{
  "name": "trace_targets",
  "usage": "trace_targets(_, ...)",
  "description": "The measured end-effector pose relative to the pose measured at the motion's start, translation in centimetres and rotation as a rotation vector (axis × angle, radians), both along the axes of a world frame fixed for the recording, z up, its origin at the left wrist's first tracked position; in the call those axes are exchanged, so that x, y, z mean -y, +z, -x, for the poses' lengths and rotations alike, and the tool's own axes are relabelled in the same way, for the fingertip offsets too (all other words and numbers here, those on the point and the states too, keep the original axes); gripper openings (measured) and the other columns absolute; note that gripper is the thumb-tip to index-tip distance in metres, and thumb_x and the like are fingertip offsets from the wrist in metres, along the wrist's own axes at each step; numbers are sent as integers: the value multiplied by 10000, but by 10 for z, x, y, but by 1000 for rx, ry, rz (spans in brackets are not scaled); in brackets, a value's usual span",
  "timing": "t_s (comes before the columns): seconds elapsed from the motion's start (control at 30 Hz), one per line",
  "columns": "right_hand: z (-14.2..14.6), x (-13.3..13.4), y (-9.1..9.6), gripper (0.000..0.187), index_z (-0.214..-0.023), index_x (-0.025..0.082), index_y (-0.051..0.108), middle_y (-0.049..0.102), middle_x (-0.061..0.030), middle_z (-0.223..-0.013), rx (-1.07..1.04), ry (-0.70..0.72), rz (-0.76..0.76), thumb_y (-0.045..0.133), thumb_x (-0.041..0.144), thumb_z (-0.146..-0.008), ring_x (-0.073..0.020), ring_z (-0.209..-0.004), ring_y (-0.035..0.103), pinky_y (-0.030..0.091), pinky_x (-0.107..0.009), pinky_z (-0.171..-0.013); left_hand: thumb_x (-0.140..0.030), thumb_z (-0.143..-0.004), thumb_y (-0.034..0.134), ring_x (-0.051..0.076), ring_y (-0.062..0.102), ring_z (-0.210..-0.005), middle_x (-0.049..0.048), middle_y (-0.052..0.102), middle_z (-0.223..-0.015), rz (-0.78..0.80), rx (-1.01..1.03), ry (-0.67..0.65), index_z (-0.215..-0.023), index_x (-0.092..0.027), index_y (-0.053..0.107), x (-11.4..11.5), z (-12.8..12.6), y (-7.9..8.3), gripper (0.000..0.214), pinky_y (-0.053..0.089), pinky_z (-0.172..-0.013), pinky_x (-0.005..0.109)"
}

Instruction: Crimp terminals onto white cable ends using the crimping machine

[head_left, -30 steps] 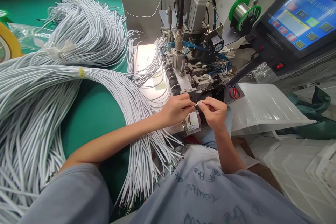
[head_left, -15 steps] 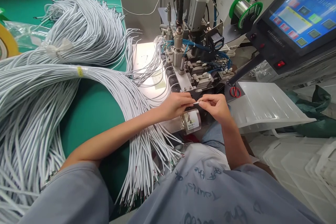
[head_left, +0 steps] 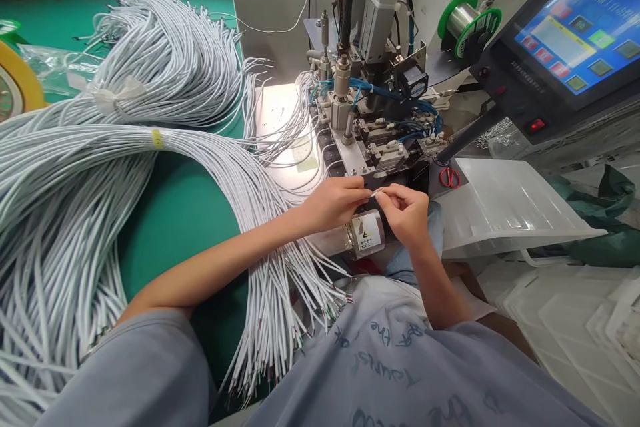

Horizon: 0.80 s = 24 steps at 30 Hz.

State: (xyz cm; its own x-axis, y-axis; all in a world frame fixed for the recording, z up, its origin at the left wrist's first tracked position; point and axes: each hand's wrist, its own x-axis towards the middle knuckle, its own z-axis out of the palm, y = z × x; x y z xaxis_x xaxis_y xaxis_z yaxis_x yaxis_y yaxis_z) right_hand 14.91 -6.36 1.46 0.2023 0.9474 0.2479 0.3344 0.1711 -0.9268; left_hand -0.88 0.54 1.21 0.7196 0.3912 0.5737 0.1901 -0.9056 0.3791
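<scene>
In front of the machine (head_left: 350,140), my two hands meet over a thin white cable end (head_left: 373,193). My left hand (head_left: 339,200) pinches the cable from the left. From the right, the fingertips of my right hand (head_left: 404,208) close on its tip; the fine wires there are too small to make out. Under my left forearm lies a bundle of white cables (head_left: 265,213), its stripped ends fanned out toward my lap. Several more cables run onto the white lit plate (head_left: 273,107) beside the machine. Just below my hands is a clear container with a white label (head_left: 367,230).
A larger tied cable bundle (head_left: 175,60) covers the back of the green table mat (head_left: 180,213). On the right are a touchscreen (head_left: 580,33), a solder wire spool (head_left: 463,20), red-handled scissors (head_left: 449,177) and a translucent plastic tray (head_left: 520,203).
My right hand has shifted slightly left and down, its fingertips closer to my left hand. Less of the cable end shows between them. The whole view has moved a little.
</scene>
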Motion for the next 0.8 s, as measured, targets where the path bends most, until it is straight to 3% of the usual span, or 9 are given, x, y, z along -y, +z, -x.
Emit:
trace_targets(0.07, -6, -1, 6, 160, -620, 162, 637, 326, 51, -496, 107, 67, 24, 585, 218, -760, -77, -479, 301, 301, -251, -489, -100, -875, 350, 91, 466, -529, 32, 555, -637, -149, -72, 17, -823, -126, 663, -2, 2, 1, 319, 323, -480, 210)
trace_targets(0.13, -8, -1, 7, 175, -598, 160, 627, 312, 55, -486, 141, 97, 18, 579, 205, -760, -73, -469, 289, 292, -250, -483, -99, -871, 354, 95, 473, -529, 33, 565, -634, -179, -75, 29, -805, -127, 666, -3, 2, 1, 320, 320, -478, 214)
trace_targets(0.33, 4, 0, -11, 134, -685, 167, 686, 350, 44, -512, -38, -25, -114, 605, 244, -759, -83, -486, 328, 280, -249, -470, -191, -839, 553, 74, 513, -542, 7, 575, -605, 291, 155, -21, -761, -126, 682, 1, -4, -5, 165, 381, -512, 175)
trace_targets(0.43, 2, -4, -13, 133, -695, 174, 702, 424, 27, -537, -134, 19, -82, 612, 260, -743, -90, -508, 367, 287, -249, -473, -219, -833, 576, 69, 517, -534, 5, 599, -615, 426, 156, -67, -780, -135, 687, -1, -4, -7, 149, 386, -509, 169)
trace_targets(0.5, -6, -8, -8, 128, -686, 172, 706, 441, 26, -538, -130, 100, -36, 621, 259, -726, -88, -508, 366, 282, -248, -472, -224, -857, 537, 75, 532, -557, 16, 615, -647, 394, 101, -101, -821, -141, 688, -4, -2, -7, 175, 395, -530, 175)
trace_targets(0.63, -22, -15, 7, 122, -621, 156, 693, 343, 52, -478, 20, 264, 90, 637, 232, -698, -67, -464, 294, 261, -245, -462, -165, -882, 414, 98, 518, -568, 42, 599, -659, 121, -57, -91, -852, -129, 686, -9, 2, -7, 276, 364, -523, 209)
trace_targets(0.7, -21, -16, 8, 133, -596, 152, 680, 318, 56, -471, 33, 243, 94, 636, 229, -694, -65, -461, 279, 267, -245, -465, -177, -876, 416, 106, 511, -566, 40, 586, -634, 87, -67, -30, -808, -138, 687, -8, 1, -8, 282, 354, -520, 219)
trace_targets(0.8, -6, -13, -3, 138, -623, 158, 683, 358, 46, -492, -80, 101, 36, 636, 258, -706, -77, -487, 323, 301, -251, -489, -255, -853, 499, 101, 516, -573, 25, 585, -610, 242, 8, 18, -743, -157, 686, -3, -1, -7, 238, 378, -547, 213)
